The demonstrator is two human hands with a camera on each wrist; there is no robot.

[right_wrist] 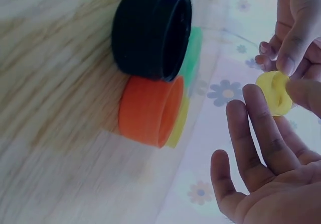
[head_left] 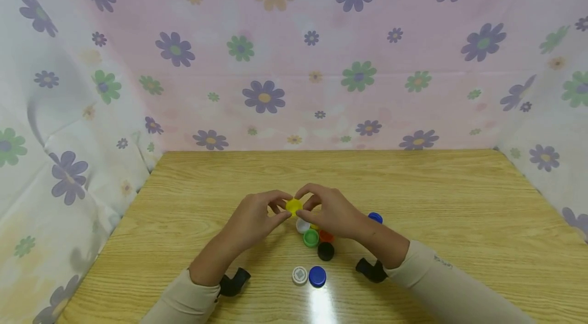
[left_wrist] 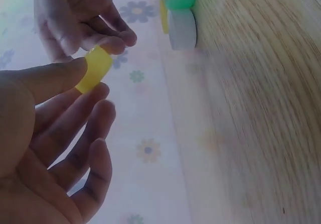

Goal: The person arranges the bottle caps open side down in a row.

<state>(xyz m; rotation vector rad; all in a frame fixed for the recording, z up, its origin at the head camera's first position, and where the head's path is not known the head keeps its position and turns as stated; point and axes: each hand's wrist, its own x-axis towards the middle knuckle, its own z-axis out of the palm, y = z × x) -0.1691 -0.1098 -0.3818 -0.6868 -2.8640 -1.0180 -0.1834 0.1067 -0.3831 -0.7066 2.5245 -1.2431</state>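
Note:
A yellow bottle cap (head_left: 294,206) is raised between the two hands over the table. My left hand (head_left: 252,216) pinches its left side with thumb and fingertips. From the other side my right hand (head_left: 332,210) pinches it the same way. The right wrist view shows the round face of the yellow cap (right_wrist: 275,92). Just below the right hand sits a cluster of caps: white (head_left: 302,225), green (head_left: 311,238), orange-red (head_left: 326,236) and black (head_left: 326,251). Another yellow cap (head_left: 314,226) is mostly hidden by the right hand.
Nearer the front edge, a white cap with a printed top (head_left: 300,275) lies beside a blue cap (head_left: 317,276). A second blue cap (head_left: 375,217) shows beyond the right forearm. Flowered cloth (head_left: 294,58) hangs behind and at the sides of the wooden table (head_left: 220,176).

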